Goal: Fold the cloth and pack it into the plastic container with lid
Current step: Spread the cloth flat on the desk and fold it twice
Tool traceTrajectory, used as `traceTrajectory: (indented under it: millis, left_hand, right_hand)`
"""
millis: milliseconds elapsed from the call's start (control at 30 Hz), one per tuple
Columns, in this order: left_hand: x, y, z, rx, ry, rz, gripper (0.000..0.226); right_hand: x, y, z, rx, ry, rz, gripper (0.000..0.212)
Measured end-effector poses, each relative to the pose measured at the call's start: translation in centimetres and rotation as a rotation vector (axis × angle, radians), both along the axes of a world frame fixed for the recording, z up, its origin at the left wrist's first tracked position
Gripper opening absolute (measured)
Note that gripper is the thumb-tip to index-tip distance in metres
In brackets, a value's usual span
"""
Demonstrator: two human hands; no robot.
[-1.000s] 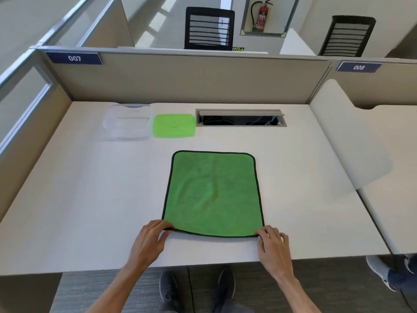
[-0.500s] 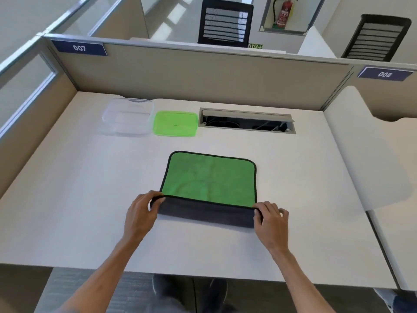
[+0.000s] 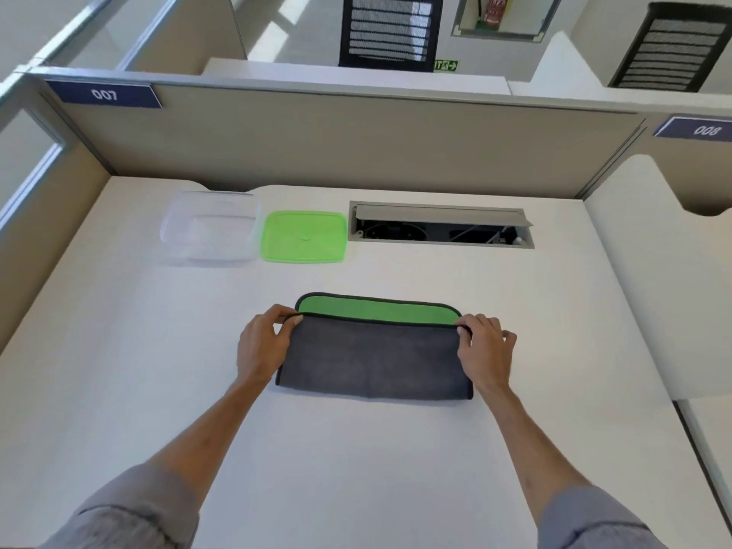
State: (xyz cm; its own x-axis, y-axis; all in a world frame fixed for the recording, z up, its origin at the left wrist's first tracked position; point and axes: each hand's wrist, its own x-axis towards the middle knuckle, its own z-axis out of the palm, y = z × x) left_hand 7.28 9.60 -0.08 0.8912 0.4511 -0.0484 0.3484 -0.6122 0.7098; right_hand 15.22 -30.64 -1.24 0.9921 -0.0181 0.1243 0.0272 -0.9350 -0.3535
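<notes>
The cloth (image 3: 374, 360) lies mid-desk, folded almost in half, its grey underside up and a thin green strip showing along the far edge. My left hand (image 3: 263, 344) pinches the folded edge's left corner. My right hand (image 3: 485, 352) pinches the right corner. The clear plastic container (image 3: 210, 227) stands open at the back left of the desk. Its green lid (image 3: 303, 236) lies flat just to the right of it, touching or nearly touching.
An open cable hatch (image 3: 439, 227) is set into the desk behind the cloth, right of the lid. Beige partition panels (image 3: 336, 144) wall the back and left. A neighbouring desk (image 3: 657, 279) adjoins on the right.
Both hands carried the near edge of the cloth away from me over the green side, from the desk's front edge to near the far edge. The grey underside now covers most of it.
</notes>
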Motion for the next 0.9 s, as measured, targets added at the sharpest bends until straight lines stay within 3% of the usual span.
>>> traceTrajectory:
  millis: [500, 900]
  left_hand:
    - [8.8, 2.2, -3.0, 0.069, 0.165, -0.032, 0.03]
    - [9.3, 1.1, -3.7, 0.135, 0.147, -0.024, 0.02]
  right_hand:
    - [6.1, 1.6, -2.3, 0.003, 0.135, -0.087, 0.025]
    - [6.5, 1.8, -3.6, 0.014, 0.079, -0.124, 0.021]
